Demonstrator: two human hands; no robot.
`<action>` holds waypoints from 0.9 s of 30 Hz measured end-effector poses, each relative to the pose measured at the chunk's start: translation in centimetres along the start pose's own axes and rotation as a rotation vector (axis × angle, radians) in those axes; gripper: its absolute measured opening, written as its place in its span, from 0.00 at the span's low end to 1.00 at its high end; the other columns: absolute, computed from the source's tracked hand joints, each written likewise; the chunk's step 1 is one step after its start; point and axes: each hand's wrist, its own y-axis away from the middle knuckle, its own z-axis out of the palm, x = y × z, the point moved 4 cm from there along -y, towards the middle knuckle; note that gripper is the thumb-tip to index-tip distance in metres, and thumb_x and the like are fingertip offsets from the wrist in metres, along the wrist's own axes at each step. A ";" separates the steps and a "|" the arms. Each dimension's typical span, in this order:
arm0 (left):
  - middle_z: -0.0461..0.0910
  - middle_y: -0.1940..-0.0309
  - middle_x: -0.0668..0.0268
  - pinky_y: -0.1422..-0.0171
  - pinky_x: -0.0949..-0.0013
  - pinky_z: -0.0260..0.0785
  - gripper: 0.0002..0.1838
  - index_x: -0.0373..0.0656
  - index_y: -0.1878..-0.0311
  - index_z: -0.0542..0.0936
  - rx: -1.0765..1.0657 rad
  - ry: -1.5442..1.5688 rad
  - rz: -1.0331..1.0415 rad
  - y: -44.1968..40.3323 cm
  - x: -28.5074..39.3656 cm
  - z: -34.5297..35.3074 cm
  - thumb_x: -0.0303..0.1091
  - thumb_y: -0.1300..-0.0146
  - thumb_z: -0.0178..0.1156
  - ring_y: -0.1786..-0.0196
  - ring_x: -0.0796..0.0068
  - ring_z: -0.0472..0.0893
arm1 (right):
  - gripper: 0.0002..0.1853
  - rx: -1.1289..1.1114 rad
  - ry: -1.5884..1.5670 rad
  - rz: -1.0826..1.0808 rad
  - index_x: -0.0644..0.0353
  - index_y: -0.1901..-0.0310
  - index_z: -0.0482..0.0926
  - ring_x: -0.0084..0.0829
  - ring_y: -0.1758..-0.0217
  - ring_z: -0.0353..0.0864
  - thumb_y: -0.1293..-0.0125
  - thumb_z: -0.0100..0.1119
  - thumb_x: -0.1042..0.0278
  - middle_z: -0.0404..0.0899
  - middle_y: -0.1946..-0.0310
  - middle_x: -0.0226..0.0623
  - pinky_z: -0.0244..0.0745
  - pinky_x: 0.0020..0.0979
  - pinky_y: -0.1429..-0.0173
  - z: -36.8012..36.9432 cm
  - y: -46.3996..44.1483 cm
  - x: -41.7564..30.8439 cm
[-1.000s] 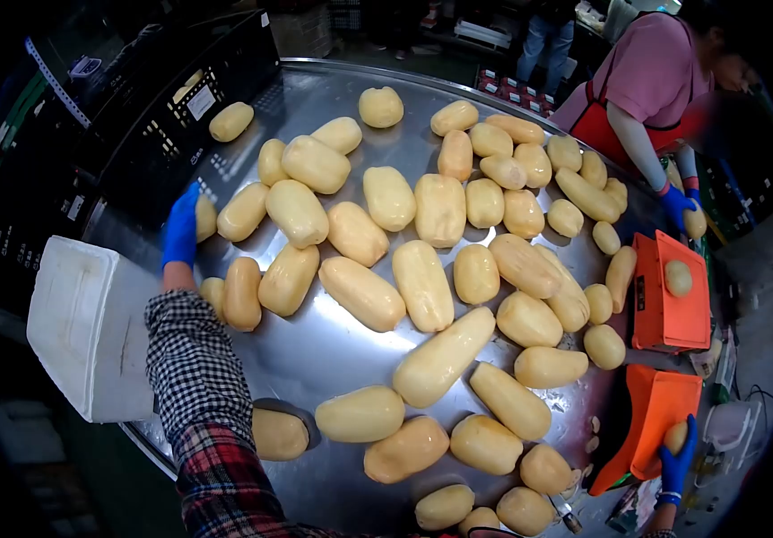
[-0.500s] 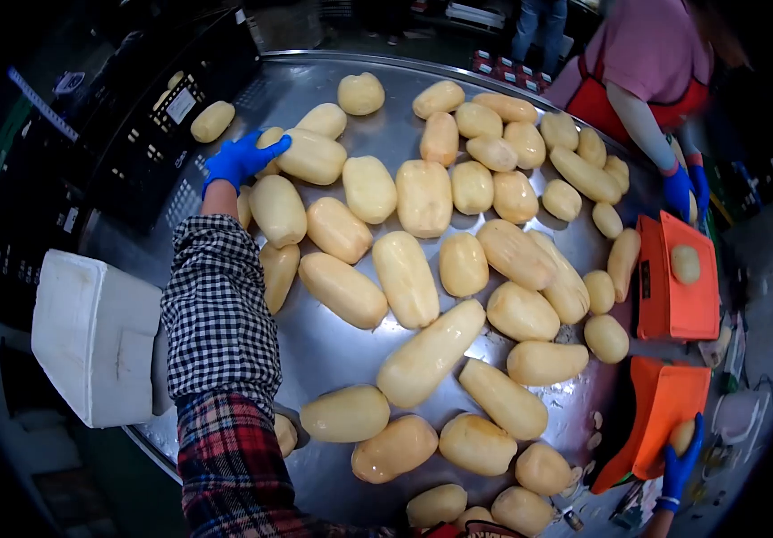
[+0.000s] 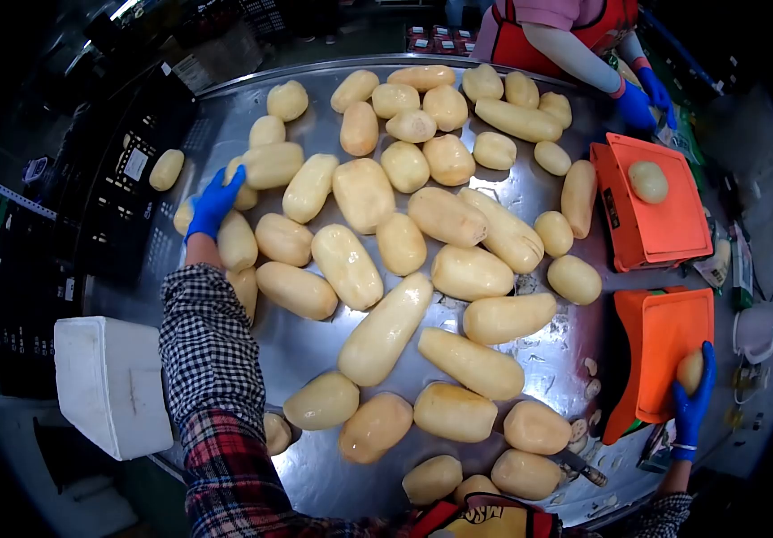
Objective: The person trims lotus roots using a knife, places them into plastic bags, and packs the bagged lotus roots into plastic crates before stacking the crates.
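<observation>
Many pale, peeled vegetable pieces that look like lotus root lie on a metal table. At the table's far left, my left hand, in a blue glove, has its fingers curled over one lotus root, which it partly covers. More pieces touch that hand on both sides. My right hand, also blue-gloved, grips a smaller lotus root at the right edge of the nearer orange scale. Another piece sits on the farther orange scale.
A white foam box stands at the left, below black crates. A knife lies near the front, beside small cut scraps. Across the table, a person in a red apron works with blue-gloved hands.
My view has swung to the right, so the table's contents appear farther left. My left hand stays among the same pieces; the right still holds its piece at the scale.
</observation>
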 end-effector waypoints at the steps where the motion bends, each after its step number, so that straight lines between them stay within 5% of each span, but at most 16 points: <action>1: 0.71 0.37 0.51 0.29 0.63 0.57 0.42 0.37 0.33 0.67 -0.092 0.211 0.046 0.6 2.1 0.6 0.63 0.40 0.57 0.33 0.59 0.69 | 0.40 -0.004 0.003 -0.004 0.63 0.33 0.62 0.41 0.29 0.60 0.54 0.50 0.82 0.63 0.34 0.44 0.51 0.38 0.26 -0.1 -0.1 -0.2; 9: 0.65 0.33 0.56 0.28 0.60 0.55 0.46 0.44 0.29 0.61 -0.600 0.516 0.431 5.1 12.6 6.7 0.50 0.48 0.70 0.30 0.62 0.63 | 0.42 -0.020 -0.019 0.024 0.62 0.31 0.60 0.40 0.28 0.60 0.55 0.53 0.84 0.62 0.33 0.43 0.52 0.37 0.25 -0.7 0.0 -0.8; 13: 0.65 0.35 0.51 0.29 0.57 0.59 0.45 0.48 0.28 0.60 -0.084 0.309 0.541 8.6 11.5 9.4 0.42 0.49 0.70 0.33 0.53 0.66 | 0.41 -0.008 -0.046 0.033 0.63 0.32 0.61 0.40 0.28 0.60 0.54 0.55 0.83 0.62 0.33 0.43 0.52 0.37 0.25 -0.3 0.0 -1.3; 16: 0.61 0.33 0.49 0.29 0.56 0.59 0.41 0.54 0.30 0.63 -0.041 0.218 0.386 12.8 12.6 8.0 0.36 0.49 0.69 0.34 0.47 0.66 | 0.41 -0.045 -0.005 -0.001 0.63 0.32 0.61 0.40 0.28 0.59 0.54 0.57 0.82 0.62 0.33 0.43 0.52 0.37 0.25 -0.7 0.1 -1.6; 21: 0.65 0.34 0.53 0.30 0.56 0.59 0.31 0.55 0.38 0.74 0.203 0.113 0.578 18.6 11.9 6.8 0.25 0.49 0.64 0.36 0.41 0.67 | 0.41 -0.003 -0.048 -0.039 0.62 0.32 0.61 0.39 0.29 0.61 0.53 0.58 0.80 0.63 0.33 0.42 0.53 0.37 0.26 -0.3 0.0 -1.1; 23: 0.71 0.38 0.55 0.29 0.57 0.59 0.26 0.52 0.43 0.79 0.238 0.029 0.690 20.9 11.0 6.3 0.24 0.49 0.63 0.36 0.43 0.68 | 0.41 -0.008 -0.046 -0.006 0.62 0.32 0.62 0.39 0.29 0.61 0.53 0.58 0.79 0.64 0.34 0.42 0.54 0.37 0.27 -0.4 0.2 -1.1; 24: 0.79 0.48 0.59 0.33 0.59 0.63 0.17 0.47 0.51 0.82 0.157 0.028 0.705 21.9 10.5 6.1 0.24 0.46 0.62 0.38 0.52 0.72 | 0.40 -0.035 -0.015 0.039 0.62 0.33 0.62 0.40 0.29 0.61 0.53 0.59 0.78 0.64 0.34 0.42 0.54 0.37 0.27 -0.6 0.1 -2.2; 27: 0.83 0.55 0.61 0.39 0.62 0.68 0.13 0.44 0.53 0.82 -0.234 0.633 0.354 25.0 9.1 5.8 0.26 0.43 0.62 0.43 0.61 0.77 | 0.40 -0.020 0.057 -0.008 0.62 0.33 0.62 0.40 0.30 0.62 0.53 0.59 0.78 0.65 0.34 0.43 0.55 0.37 0.27 -0.5 -0.1 -1.0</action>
